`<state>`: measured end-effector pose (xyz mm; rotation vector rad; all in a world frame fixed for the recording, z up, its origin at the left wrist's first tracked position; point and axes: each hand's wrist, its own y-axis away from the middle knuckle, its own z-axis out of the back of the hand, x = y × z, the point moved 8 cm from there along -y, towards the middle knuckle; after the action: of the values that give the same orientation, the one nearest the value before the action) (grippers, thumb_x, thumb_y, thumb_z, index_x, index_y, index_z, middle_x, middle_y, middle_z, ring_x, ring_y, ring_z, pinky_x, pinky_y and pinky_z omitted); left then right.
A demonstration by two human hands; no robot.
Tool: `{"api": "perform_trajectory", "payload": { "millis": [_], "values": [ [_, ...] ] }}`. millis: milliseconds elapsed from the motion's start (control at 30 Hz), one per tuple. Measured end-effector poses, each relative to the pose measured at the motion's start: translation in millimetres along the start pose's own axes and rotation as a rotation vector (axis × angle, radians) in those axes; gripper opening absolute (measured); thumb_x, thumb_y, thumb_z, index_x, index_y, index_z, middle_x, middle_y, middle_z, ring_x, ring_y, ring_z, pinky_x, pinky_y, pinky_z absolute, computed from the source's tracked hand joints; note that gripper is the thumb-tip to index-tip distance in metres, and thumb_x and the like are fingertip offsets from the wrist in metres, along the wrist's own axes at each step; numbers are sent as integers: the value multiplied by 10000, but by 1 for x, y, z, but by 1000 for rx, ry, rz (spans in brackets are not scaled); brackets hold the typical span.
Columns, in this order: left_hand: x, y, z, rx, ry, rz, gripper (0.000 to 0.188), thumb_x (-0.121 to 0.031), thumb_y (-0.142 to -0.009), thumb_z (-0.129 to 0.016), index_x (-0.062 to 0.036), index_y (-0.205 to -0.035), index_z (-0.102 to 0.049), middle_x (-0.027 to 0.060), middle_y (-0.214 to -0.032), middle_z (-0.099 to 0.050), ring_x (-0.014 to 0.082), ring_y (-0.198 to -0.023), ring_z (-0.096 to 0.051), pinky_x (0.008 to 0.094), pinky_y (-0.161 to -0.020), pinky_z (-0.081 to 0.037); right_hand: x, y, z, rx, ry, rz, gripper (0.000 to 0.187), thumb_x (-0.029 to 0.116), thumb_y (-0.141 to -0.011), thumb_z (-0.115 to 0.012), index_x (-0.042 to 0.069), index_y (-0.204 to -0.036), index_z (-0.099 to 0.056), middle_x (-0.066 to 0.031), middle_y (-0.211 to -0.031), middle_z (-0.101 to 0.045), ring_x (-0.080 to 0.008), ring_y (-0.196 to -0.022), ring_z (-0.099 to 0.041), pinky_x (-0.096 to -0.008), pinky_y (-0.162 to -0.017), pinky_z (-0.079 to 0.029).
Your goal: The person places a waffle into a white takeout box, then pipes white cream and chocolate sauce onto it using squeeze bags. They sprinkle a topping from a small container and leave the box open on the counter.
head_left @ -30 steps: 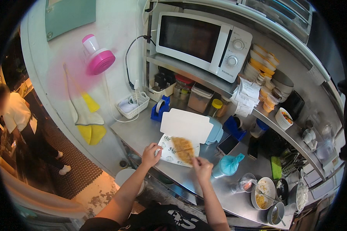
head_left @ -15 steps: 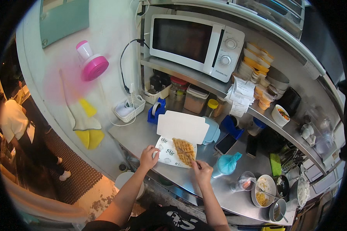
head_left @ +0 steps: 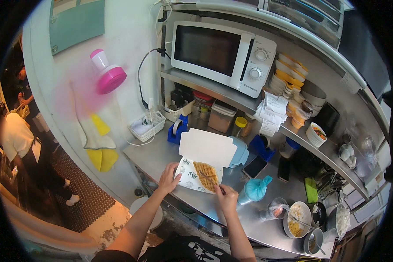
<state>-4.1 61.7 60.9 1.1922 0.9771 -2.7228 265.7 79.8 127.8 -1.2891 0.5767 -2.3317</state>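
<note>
A golden waffle (head_left: 202, 171) lies on printed white paper (head_left: 188, 175) in an open takeaway box, whose plain white lid (head_left: 207, 146) stands up behind it. My left hand (head_left: 169, 178) is closed on the box's left edge, thumb over the paper. At the box's front right corner, my right hand (head_left: 226, 196) pinches a slim metal utensil (head_left: 210, 179) that reaches across the waffle. Its exact kind does not show clearly. Just right of that hand stands a clear container topped with a blue piping bag or plastic bag (head_left: 256, 188).
Behind the box are blue tape dispensers (head_left: 177, 129), a light-blue container (head_left: 239, 152) and a phone (head_left: 257, 166). Bowls of food (head_left: 298, 219) fill the counter's right end. A microwave (head_left: 222, 54) sits on the shelf above. Far left, a person (head_left: 19, 139) stands beyond the wall.
The waffle has shifted slightly left and lies flatter on the paper. My right hand has moved a little left and down with the utensil; my left hand stays at the box's edge.
</note>
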Motion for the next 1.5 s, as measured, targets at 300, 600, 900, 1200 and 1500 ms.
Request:
{"api": "perform_trajectory", "payload": {
  "millis": [300,600,900,1200,1500],
  "values": [
    [-64,-14,-5,107,244,-283,686,-481,-929,-362,-19,-1418,-224,181,-1392,-414,361,-1292,-363,462,-1091,-212,13,5,-9,78,35,73,182,190,-795,-703,9,-799,-694,-159,-697,-646,-277,-593,-638,-358,-546,-502],
    [-83,-13,-8,110,225,-393,747,-542,-920,-368,-20,-1417,-172,180,-1390,-422,362,-1289,-374,490,-1099,-189,19,5,-2,54,43,115,178,162,-791,-714,-10,-822,-683,-151,-698,-643,-262,-582,-634,-338,-538,-497],
    [-93,-11,-15,140,208,-434,750,-576,-910,-359,-13,-1383,-212,181,-1404,-395,357,-1303,-355,514,-1106,-168,20,4,-4,50,87,134,167,146,-777,-725,-13,-810,-685,-153,-689,-643,-253,-564,-626,-326,-527,-489],
    [-88,-14,-8,100,183,-425,722,-554,-927,-331,-12,-1386,-203,194,-1395,-399,355,-1307,-349,491,-1104,-163,19,3,-4,50,79,138,153,137,-773,-725,-7,-808,-687,-141,-669,-632,-249,-556,-616,-328,-520,-479],
    [8,-15,10,-40,208,-69,596,-348,-921,-466,-19,-1382,-278,178,-1374,-427,345,-1281,-373,464,-1070,-238,13,-7,-19,30,261,338,158,170,-762,-719,35,-822,-662,-99,-661,-596,-246,-590,-599,-354,-535,-490]
  ]
}}
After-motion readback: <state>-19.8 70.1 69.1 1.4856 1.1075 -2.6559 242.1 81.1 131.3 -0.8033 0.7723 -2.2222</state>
